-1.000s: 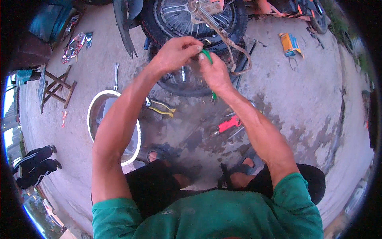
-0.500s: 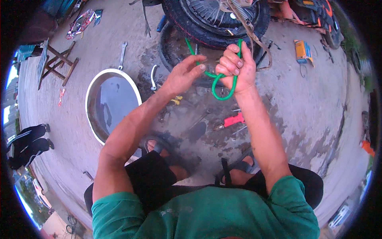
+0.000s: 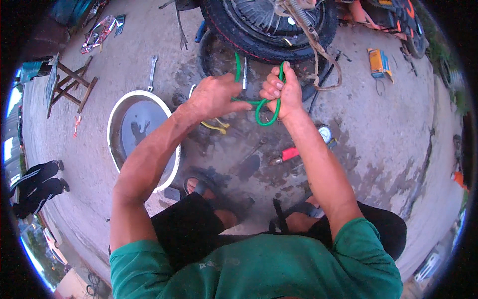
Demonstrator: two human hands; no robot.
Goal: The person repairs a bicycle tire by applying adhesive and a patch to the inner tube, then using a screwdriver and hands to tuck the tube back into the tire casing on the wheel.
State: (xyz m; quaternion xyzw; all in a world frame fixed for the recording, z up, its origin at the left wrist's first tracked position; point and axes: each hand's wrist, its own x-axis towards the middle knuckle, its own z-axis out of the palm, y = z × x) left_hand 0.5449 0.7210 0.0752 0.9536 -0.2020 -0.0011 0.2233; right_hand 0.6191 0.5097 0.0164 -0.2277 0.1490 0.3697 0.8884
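Observation:
My right hand [image 3: 283,92] is closed round a green cord [image 3: 269,123], which hangs in a loop below the fist. My left hand [image 3: 216,97], thumb sticking out, curls its fingers over another stretch of that cord. The cord runs up toward a wheel [image 3: 264,30] with a black tyre and a hub with a springed metal bracket. Beneath the wheel lies another black tyre [image 3: 209,60] with a chrome bar [image 3: 244,74] over it. Yellow-handled pliers [image 3: 216,127], partly hidden, lie under my left hand.
A white-rimmed basin of water [image 3: 114,129] and a wrench [image 3: 153,72] sit left, near a folding stool [image 3: 72,84]. A red-handled gauge tool [image 3: 289,153] lies by my right forearm. A yellow box [image 3: 379,64] and an orange vehicle [image 3: 368,15] are rightward; dark shoes [image 3: 37,189] lie far left.
Both hands have moved lower, and the cord's loop has come into sight. Since half a second ago, my right fist has shifted left, and my left hand's fingers have curled onto the cord.

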